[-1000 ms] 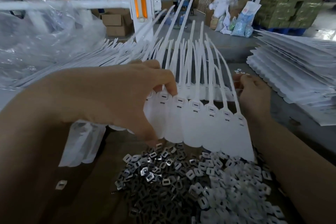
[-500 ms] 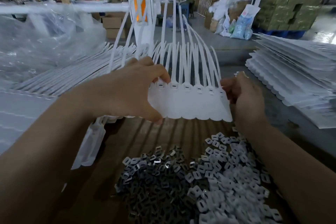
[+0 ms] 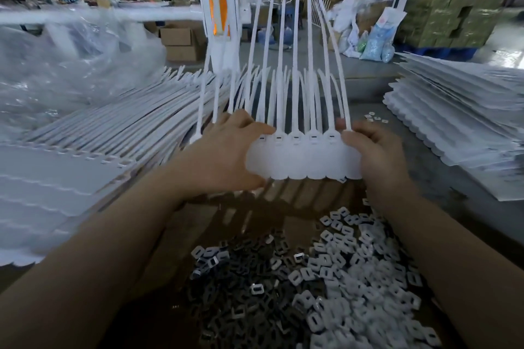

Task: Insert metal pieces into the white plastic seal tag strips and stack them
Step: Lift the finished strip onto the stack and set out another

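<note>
While the strip of seal tags (image 3: 300, 159) is held upright over the worktop (image 3: 453, 193), it is gripped at both ends. Largest items first: a broad spread of white seal-tag strips (image 3: 113, 133) is laid flat on the left of the worktop, tails pointing away, and a second stack of strips (image 3: 459, 127) is piled on the right. Behind, a white lamp-like post with orange panels (image 3: 219, 8) is seen, with clear plastic sheeting (image 3: 71, 65) to its left.

The held strip is a joined row of tags; five slotted heads are counted between the hands, further ones being covered by fingers. Long tails rise from it, fanned slightly rightward. No writing or brand can be read on any tag.

Left hand (image 3: 224, 156): grip closed on the strip's left end, thumb under the lower edge, fingers curled over the top. Right hand (image 3: 377, 150): grip closed on the right end, fingers folded over the front.

Nearest the camera, a heap of small slotted pieces is recorded: dark metal pieces (image 3: 241, 292) to the left, white plastic pieces (image 3: 363, 269) to the right. Too many to count. A few loose pieces (image 3: 375, 117) lie beyond the right hand.
</note>
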Demonstrator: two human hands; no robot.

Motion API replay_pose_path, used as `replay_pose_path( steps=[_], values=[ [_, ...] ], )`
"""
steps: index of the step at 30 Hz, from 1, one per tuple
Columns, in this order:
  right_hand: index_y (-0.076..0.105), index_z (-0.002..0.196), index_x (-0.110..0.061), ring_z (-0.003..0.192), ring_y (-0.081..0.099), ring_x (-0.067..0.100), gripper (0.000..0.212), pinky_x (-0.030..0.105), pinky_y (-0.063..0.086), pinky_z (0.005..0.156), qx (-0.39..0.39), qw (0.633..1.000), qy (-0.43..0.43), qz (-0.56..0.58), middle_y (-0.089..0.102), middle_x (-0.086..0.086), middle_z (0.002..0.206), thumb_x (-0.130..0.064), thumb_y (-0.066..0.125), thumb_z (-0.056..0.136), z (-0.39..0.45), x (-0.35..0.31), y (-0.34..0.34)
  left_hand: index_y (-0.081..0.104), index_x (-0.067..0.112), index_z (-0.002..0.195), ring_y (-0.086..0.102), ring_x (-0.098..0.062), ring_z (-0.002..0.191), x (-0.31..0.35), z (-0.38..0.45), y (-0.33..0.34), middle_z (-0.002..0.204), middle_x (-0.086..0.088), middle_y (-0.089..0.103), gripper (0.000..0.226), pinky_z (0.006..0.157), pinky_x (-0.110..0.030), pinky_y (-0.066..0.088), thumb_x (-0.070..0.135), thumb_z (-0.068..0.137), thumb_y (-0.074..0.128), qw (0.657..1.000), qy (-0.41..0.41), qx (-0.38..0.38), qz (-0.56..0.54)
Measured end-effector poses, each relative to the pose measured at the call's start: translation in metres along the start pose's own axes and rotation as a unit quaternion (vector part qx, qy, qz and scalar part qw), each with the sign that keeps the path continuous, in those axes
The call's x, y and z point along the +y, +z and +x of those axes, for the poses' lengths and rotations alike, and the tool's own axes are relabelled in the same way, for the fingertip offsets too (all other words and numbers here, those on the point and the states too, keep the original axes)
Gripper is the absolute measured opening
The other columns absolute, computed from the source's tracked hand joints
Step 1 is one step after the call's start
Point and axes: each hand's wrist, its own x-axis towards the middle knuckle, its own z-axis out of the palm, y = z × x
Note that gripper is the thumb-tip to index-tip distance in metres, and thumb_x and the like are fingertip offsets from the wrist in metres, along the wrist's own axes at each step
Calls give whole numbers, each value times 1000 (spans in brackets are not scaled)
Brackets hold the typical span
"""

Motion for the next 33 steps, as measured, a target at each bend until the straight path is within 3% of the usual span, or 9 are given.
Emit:
replay_pose_path(
  steps=[6,10,12,14,18,23,26,29,33],
  values=[
    [69,122,-15,96,67,10,32,28,55,86,11,998,4,-58,71,-5,107,-10,58,93,3,7,0,37,32,146,41,-15,126,-8,5,20,137,6,39,81,111,-44,32,47,76,74,999,8,-2,-39],
    [65,125,-16,73,63,-7,30,10,51,63,34,992,-5,-121,68,-9,95,-16,53,97,6,11,0,44,31,142,45,-12,128,-8,6,32,140,9,46,63,112,-41,23,49,85,67,999,17,42,16],
    [59,133,-15,95,63,-2,36,18,52,84,31,988,-5,-154,69,0,114,-21,53,99,7,12,-1,46,31,140,44,-14,130,-9,5,37,140,8,46,59,113,-41,20,48,87,65,998,17,58,33],
    [47,145,-16,128,51,17,47,34,39,110,20,982,3,-186,53,5,143,-29,53,100,8,10,-1,51,30,136,43,-17,129,-11,4,40,137,6,47,53,112,-43,20,43,87,67,995,15,88,40],
    [33,150,-29,140,30,33,64,51,23,113,30,919,-34,-391,39,8,151,-52,53,93,5,9,3,62,30,115,42,-21,125,-12,4,43,126,2,50,40,104,-39,21,34,79,78,983,-7,178,46],
    [63,102,-43,117,30,13,25,29,8,85,-28,864,-237,-444,45,-11,117,-45,70,78,-9,3,6,64,28,87,39,-22,119,-9,3,46,118,-1,51,28,96,-37,21,26,69,85,981,26,179,63],
    [66,79,-37,107,35,12,8,29,11,80,-106,797,-331,-494,51,-14,103,-40,72,75,-17,3,8,71,29,81,37,-23,121,-10,1,46,121,-3,55,15,93,-38,20,25,73,82,985,46,157,57],
    [69,77,-33,98,43,17,8,31,14,79,-128,733,-355,-566,54,-11,93,-40,67,77,-20,4,9,74,30,84,36,-23,124,-11,0,44,124,-2,54,11,97,-39,17,28,76,80,986,23,160,51],
    [74,90,-34,98,47,21,12,35,21,82,-92,731,-323,-594,58,-7,92,-36,64,83,-17,6,8,70,34,111,29,-20,129,-11,0,47,131,0,47,25,106,-45,17,38,86,67,986,-3,141,85]
  ],
)
